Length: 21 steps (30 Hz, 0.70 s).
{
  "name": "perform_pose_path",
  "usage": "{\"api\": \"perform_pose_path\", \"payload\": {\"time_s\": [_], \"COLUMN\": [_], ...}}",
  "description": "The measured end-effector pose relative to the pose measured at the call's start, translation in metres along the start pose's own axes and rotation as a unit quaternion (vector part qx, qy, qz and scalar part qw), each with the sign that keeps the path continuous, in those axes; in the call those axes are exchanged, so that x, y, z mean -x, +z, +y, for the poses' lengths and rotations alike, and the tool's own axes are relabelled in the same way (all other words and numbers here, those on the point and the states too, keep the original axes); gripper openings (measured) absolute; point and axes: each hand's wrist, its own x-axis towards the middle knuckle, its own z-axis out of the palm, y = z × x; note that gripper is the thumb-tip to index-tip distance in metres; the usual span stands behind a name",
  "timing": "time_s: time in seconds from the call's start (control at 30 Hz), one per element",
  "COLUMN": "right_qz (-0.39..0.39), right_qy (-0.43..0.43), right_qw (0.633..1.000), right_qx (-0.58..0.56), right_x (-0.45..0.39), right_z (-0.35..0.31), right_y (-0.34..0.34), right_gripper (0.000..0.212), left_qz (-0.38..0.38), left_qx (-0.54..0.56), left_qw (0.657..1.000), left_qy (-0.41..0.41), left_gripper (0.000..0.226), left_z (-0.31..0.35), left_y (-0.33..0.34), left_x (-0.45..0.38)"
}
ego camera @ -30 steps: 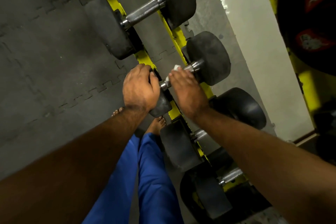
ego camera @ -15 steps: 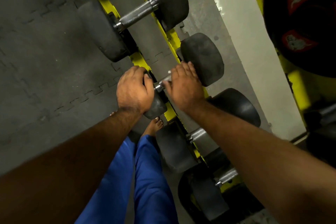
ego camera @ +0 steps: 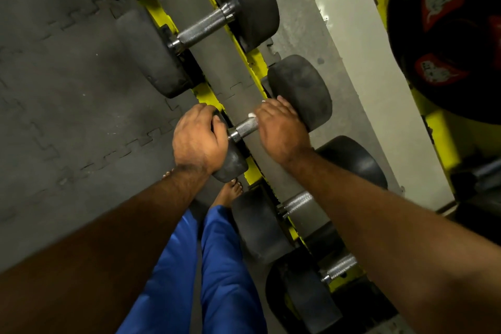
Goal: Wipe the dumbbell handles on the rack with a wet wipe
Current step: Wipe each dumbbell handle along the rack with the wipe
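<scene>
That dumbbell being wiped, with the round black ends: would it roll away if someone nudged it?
Probably a little: the dumbbell has round ends, and the left hand grips the near one, perhaps to steady it. The yellow rack rails likely stop it rolling far. It looks heavy for its size, and the knurled handle where the right hand holds the wipe shouldn't be slippery.

Black dumbbells (ego camera: pixel 245 12) on yellow rack (ego camera: pixel 204 92).
</scene>
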Motion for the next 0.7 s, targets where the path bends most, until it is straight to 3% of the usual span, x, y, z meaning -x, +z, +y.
{"api": "perform_pose_path", "payload": {"time_s": [0.07, 0.17, 0.33, 0.5, 0.63, 0.7], "right_qz": [-0.031, -0.053, -0.014, -0.069, 0.012, 0.008], "right_qy": [0.003, -0.089, -0.018, -0.157, -0.059, -0.085], "right_qw": [0.999, 0.992, 0.998, 0.984, 0.998, 0.995], "right_qx": [-0.009, -0.070, -0.050, -0.055, 0.017, 0.055], "right_x": [0.004, 0.008, 0.007, 0.020, 0.027, 0.045], "right_z": [-0.023, -0.032, -0.008, -0.025, -0.002, -0.026], "right_y": [0.007, 0.010, 0.004, 0.011, 0.005, 0.017], "right_gripper": [0.035, 0.044, 0.036, 0.046, 0.048, 0.052], "left_qz": [0.001, -0.001, 0.007, 0.010, 0.008, 0.015], "left_qx": [-0.001, -0.004, 0.001, -0.001, -0.002, -0.004], "left_qw": [1.000, 1.000, 1.000, 1.000, 1.000, 1.000], "left_qy": [0.001, 0.001, 0.006, 0.006, 0.004, 0.009], "left_gripper": [0.032, 0.032, 0.032, 0.034, 0.034, 0.034], "left_z": [0.001, 0.001, 0.000, 0.000, -0.001, 0.000], "left_y": [-0.001, -0.002, 0.000, 0.000, 0.001, 0.001], "left_x": [-0.001, -0.002, 0.000, -0.001, 0.000, 0.000]}}
